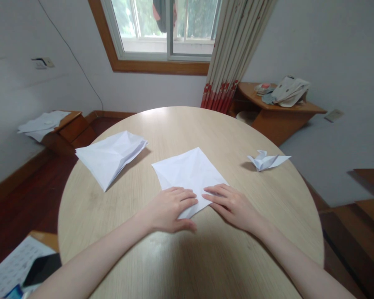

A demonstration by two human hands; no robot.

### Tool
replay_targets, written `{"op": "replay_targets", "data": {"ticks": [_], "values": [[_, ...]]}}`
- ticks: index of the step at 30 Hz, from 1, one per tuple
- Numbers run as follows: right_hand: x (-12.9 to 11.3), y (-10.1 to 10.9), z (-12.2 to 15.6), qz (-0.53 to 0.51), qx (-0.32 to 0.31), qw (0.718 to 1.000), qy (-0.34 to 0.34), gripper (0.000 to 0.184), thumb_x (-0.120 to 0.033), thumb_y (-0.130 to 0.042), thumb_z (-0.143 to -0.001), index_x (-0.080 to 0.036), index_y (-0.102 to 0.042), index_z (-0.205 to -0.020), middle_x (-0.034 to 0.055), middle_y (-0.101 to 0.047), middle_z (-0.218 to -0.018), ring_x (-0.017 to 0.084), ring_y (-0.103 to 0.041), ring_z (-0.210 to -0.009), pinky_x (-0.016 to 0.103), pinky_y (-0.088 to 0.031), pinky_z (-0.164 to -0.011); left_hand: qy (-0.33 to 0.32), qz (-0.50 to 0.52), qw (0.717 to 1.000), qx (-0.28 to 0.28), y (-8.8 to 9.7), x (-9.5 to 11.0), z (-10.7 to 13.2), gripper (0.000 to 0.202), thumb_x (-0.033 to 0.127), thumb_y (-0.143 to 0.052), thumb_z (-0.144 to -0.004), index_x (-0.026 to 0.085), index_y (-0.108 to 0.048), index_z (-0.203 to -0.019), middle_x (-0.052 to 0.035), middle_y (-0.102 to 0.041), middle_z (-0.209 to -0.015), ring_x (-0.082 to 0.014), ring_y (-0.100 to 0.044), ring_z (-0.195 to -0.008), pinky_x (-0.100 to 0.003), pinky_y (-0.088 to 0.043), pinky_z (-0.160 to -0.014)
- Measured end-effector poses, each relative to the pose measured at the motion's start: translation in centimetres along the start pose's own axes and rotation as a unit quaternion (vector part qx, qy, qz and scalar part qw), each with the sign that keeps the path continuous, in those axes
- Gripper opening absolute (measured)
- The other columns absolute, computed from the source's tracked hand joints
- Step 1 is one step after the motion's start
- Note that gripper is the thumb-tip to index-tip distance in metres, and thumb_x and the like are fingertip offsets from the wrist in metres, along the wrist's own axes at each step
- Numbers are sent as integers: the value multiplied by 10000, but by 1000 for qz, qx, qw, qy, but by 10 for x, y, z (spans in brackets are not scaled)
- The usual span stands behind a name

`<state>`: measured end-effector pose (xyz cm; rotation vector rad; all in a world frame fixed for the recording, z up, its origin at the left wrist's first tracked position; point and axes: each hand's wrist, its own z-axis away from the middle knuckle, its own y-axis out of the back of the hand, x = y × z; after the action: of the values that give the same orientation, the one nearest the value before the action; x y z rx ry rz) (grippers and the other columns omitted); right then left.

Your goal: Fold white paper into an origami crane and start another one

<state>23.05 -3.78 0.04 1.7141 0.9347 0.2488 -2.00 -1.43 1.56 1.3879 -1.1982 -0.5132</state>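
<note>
A creased white sheet of paper (pixel 190 168) lies flat on the round table, turned with one corner pointing away from me. My left hand (pixel 176 207) rests palm down over its near left part, fingers stretched out and thumb apart. Across from it, my right hand (pixel 233 205) lies on the near right edge with its fingers extended flat. A small gap of paper shows between the fingertips of both hands. The near left edge of the sheet is partly hidden under my left hand.
A stack of creased white sheets (pixel 115 153) sits on the table's left side. At the right stands a folded paper bird (pixel 266 161). The round wooden table (pixel 180 120) has a curved edge. A black phone (pixel 42 269) lies at lower left, below the table's edge.
</note>
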Motion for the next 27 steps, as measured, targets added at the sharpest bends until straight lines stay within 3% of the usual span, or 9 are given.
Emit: {"op": "replay_targets", "data": {"ticks": [3, 6, 9, 13, 18, 22, 27], "values": [[2, -2, 0, -27, 24, 999, -19, 248, -216, -472, -958, -228, -680, -1093, 76, -700, -1090, 207, -634, -995, 403, -545, -851, -31, 29, 999, 9, 8, -2, 2, 757, 675, -649, -713, 135, -557, -1236, -164, -642, -1216, -306, -568, -1180, -464, -404, -1021], [4, -4, 0, -47, 42, 998, -28, 234, -214, -469, -964, -210, -688, -1046, 68, -718, -1053, 198, -645, -986, 386, -541, -864, -44, 33, 998, 32, 11, -4, 3, 807, 708, -648, -680, 142, -553, -1247, -159, -669, -1169, -298, -599, -1139, -458, -415, -1011], [4, -6, 0, -54, 53, 997, -28, 222, -202, -470, -965, -191, -685, -1017, 69, -727, -1030, 194, -649, -974, 373, -542, -857, -24, 10, 998, 63, 7, -4, 3, 639, 652, -579, -793, 153, -590, -1192, -133, -705, -1089, -255, -668, -1009, -394, -483, -928], [3, -6, -1, -57, 55, 997, -26, 218, -207, -464, -967, -196, -681, -984, 65, -730, -1005, 195, -653, -950, 367, -543, -835, 11, -2, 994, 108, -3, -2, 2, 398, 496, -446, -950, 181, -688, -964, -71, -746, -898, -183, -707, -811, -281, -516, -749], [-2, -2, -4, -64, 39, 996, -56, 222, -221, -437, -975, -202, -643, -893, 62, -703, -914, 192, -639, -879, 347, -526, -791, 130, 42, 982, 133, -6, 2, 0, 469, 467, -413, -971, 175, -705, -748, -39, -708, -673, -140, -643, -606, -233, -445, -589], [-4, -3, -6, -41, 24, 995, -86, 248, -265, -402, -985, -201, -573, -816, 58, -639, -810, 196, -592, -796, 329, -497, -710, 267, 64, 946, 172, -5, 4, -1, 496, 498, -460, -935, 166, -626, -606, -10, -637, -566, -127, -555, -518, -227, -353, -516], [-3, -8, -6, -2, 6, 995, -100, 297, -313, -375, -994, -207, -510, -752, 51, -598, -761, 197, -549, -747, 313, -456, -653, 351, 32, 918, 182, -4, 5, -3, 406, 505, -498, -904, 177, -576, -679, -3, -612, -582, -143, -528, -519, -234, -291, -511]]}}
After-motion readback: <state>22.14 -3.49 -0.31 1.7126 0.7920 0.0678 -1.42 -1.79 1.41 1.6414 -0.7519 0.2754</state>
